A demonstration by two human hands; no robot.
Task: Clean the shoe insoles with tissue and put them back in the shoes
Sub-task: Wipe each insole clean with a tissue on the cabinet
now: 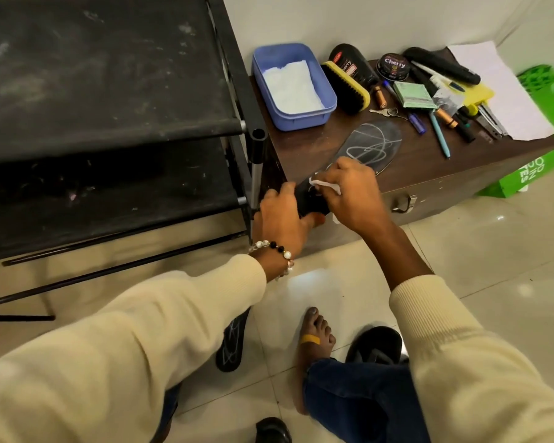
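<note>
So the blue plastic tub [293,87] at the back left of the worktop [429,164] has a folded stack of white tissue [290,87] lying flat in it, nothing else in there that I can see. Right beside it is a yellow-backed shoe brush [346,87], leaning on a black polish bottle [354,63], then a round polish tin [394,67] that reads Cherry. Further right it's a jumble: batteries, keys [387,112], pens, a green pad [413,94] and white paper [499,87] hanging off the far end. The insole [376,143] lies on the worktop's front part, dark with white scribbly lines, its near end sticking out past the front edge. The left hand [282,215] grips that near end, fingers curled round it, and the right hand [349,193] pinches a scrap of tissue [325,186] and presses it on the insole. A second insole [232,343] with the same pattern lies on the floor under the left arm, and a black shoe [376,345] sits by the bare foot [315,337]. The worktop is dark brown wood with a metal handle [403,203] on its front. A dusty black shoe rack [109,100] stands left, there's a green crate [541,145] on the right, and it's a glossy cream tile floor [477,251] with a plain white wall.
</note>
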